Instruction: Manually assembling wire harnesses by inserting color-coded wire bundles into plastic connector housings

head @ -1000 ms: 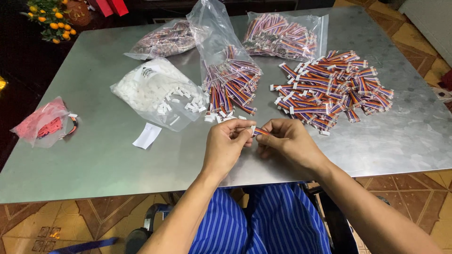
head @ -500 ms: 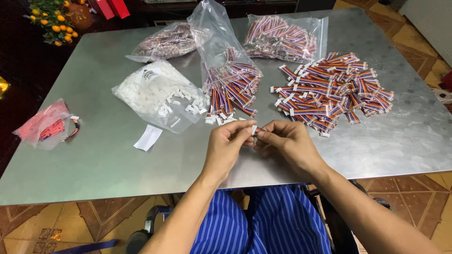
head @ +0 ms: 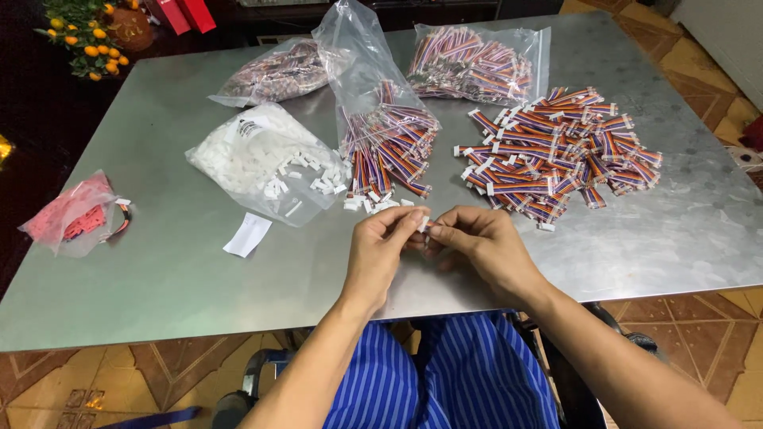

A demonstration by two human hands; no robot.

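Hands are pinching same small white connector: left hand and right hand both closed on it, staying together as before; loose cable pile untouched.

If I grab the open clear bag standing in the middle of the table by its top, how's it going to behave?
The open bag is thin crinkled film, so it would probably fold limply. Its wire bundles already spill out of the mouth toward the person, so lifting may well scatter more. It is likely bottom-heavy and would swing.
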